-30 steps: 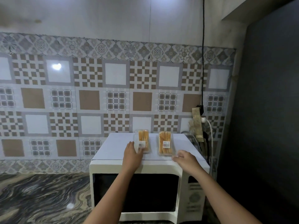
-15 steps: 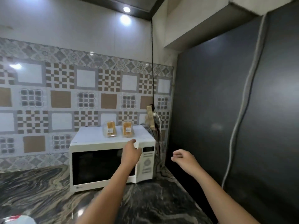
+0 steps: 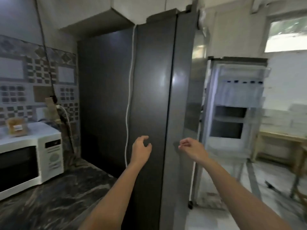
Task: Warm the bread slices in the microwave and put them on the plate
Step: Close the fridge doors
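Dark marbled stone of the countertop (image 3: 58, 196) is running under my left forearm, and above it I am holding out both hands with nothing in them. My left hand (image 3: 141, 146) is hanging with its fingers loosely curled, and my right hand (image 3: 191, 148) is curled just as loosely, thumb near forefinger, gripping nothing. Both are hovering in front of the tall dark refrigerator (image 3: 149, 97), apart from it as far as I can tell. Off to my left the white microwave (image 3: 25, 160) is standing at the back edge of the countertop, door closed, and a wrapped bread pack (image 3: 15, 127) is lying on its top near the back edge. No plate is showing. I am judging that I am looking round for one, with the warming not yet begun. Doing this well means keeping both hands free, setting the plate beside the microwave, and unwrapping the slices before they go in. Farther off a smaller fridge (image 3: 232, 105) is standing open.
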A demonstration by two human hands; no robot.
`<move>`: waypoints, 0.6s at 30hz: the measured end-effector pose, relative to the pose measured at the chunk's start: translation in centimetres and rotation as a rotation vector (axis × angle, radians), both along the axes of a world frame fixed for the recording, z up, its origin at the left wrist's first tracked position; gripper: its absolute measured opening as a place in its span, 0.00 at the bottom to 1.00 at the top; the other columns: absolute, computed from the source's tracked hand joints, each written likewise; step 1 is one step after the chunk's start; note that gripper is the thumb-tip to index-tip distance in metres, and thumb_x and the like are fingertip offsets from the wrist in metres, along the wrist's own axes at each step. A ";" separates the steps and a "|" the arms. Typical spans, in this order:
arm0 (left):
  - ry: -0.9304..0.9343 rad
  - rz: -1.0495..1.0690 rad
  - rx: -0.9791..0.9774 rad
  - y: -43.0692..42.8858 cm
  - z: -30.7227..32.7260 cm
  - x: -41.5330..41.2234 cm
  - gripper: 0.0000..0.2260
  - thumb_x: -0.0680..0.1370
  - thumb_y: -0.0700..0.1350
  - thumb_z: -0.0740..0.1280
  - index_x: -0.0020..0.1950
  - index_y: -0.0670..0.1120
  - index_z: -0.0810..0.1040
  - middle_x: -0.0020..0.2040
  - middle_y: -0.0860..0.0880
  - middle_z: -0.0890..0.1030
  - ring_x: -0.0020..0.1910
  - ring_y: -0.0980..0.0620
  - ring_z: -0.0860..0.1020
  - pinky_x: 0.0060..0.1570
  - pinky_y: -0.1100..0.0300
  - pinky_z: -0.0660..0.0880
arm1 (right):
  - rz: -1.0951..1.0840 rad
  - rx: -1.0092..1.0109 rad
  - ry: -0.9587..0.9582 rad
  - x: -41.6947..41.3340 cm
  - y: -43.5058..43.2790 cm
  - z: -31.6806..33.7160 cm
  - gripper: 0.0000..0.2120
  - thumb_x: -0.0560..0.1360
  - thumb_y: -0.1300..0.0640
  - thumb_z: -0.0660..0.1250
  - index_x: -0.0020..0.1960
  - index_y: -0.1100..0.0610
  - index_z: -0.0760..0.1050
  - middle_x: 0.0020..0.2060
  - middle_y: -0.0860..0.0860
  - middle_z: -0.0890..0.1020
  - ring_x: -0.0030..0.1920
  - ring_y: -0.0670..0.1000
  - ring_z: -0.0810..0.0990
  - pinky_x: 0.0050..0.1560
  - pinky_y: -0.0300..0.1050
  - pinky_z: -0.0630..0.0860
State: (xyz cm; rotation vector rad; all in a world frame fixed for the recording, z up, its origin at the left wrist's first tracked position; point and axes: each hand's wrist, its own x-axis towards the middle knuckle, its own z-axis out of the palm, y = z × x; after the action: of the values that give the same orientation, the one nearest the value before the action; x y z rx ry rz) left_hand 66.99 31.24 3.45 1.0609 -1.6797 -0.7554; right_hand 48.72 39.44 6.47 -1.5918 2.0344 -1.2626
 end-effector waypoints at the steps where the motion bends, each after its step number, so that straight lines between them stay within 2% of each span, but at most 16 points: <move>1: 0.001 -0.056 -0.011 0.5 0.2 -2.4 0.16 0.78 0.40 0.63 0.66 0.44 0.72 0.65 0.47 0.73 0.63 0.51 0.71 0.58 0.65 0.66 | -0.051 -0.007 -0.001 -2.0 1.4 0.1 0.11 0.74 0.60 0.68 0.55 0.62 0.77 0.46 0.54 0.79 0.50 0.51 0.78 0.35 0.22 0.68; 3: 0.002 -0.167 -0.032 1.5 0.5 -7.5 0.16 0.78 0.39 0.63 0.66 0.43 0.72 0.65 0.47 0.73 0.64 0.50 0.72 0.59 0.64 0.66 | -0.139 -0.016 0.002 -5.9 4.3 0.0 0.09 0.74 0.61 0.68 0.54 0.62 0.77 0.43 0.53 0.79 0.48 0.50 0.77 0.35 0.26 0.67; 5: 0.006 -0.288 -0.028 3.0 0.6 -12.7 0.16 0.77 0.37 0.64 0.65 0.40 0.73 0.64 0.44 0.74 0.64 0.48 0.73 0.61 0.61 0.68 | -0.223 0.005 -0.017 -9.7 7.2 -0.3 0.10 0.74 0.61 0.68 0.54 0.62 0.77 0.45 0.54 0.79 0.48 0.51 0.77 0.42 0.35 0.68; 7: -0.007 -0.380 -0.027 4.4 0.2 -18.1 0.17 0.75 0.35 0.66 0.63 0.37 0.73 0.62 0.40 0.76 0.63 0.44 0.74 0.62 0.57 0.69 | -0.314 0.012 -0.037 -13.5 10.0 -0.7 0.11 0.74 0.60 0.67 0.56 0.62 0.76 0.47 0.54 0.79 0.52 0.53 0.78 0.43 0.37 0.68; 12: -0.069 -0.620 0.034 7.8 -0.6 -29.7 0.18 0.76 0.37 0.65 0.66 0.40 0.71 0.65 0.44 0.74 0.65 0.47 0.72 0.60 0.62 0.67 | -0.533 0.033 -0.041 -22.2 15.7 -1.1 0.13 0.76 0.56 0.65 0.59 0.58 0.75 0.53 0.52 0.79 0.54 0.51 0.77 0.51 0.42 0.71; 15: -0.094 -0.712 0.053 8.2 -0.9 -35.7 0.19 0.77 0.38 0.64 0.67 0.41 0.70 0.67 0.45 0.73 0.66 0.47 0.71 0.64 0.58 0.67 | -0.643 0.025 -0.058 -27.4 17.2 -1.3 0.13 0.76 0.57 0.65 0.59 0.59 0.75 0.53 0.52 0.79 0.51 0.50 0.76 0.50 0.42 0.71; 18: -0.098 -0.786 0.047 7.1 -0.9 -41.6 0.19 0.77 0.39 0.64 0.68 0.41 0.69 0.68 0.44 0.72 0.67 0.48 0.70 0.63 0.59 0.66 | -0.720 0.012 -0.087 -32.7 17.1 -1.3 0.14 0.76 0.56 0.65 0.60 0.58 0.75 0.52 0.49 0.78 0.49 0.48 0.75 0.42 0.38 0.71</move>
State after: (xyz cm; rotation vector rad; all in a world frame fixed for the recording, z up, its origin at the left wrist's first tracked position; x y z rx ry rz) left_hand 25.39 38.33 2.59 0.4378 -2.1902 -1.2494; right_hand 16.06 56.50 5.15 -0.7730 2.6511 -1.4827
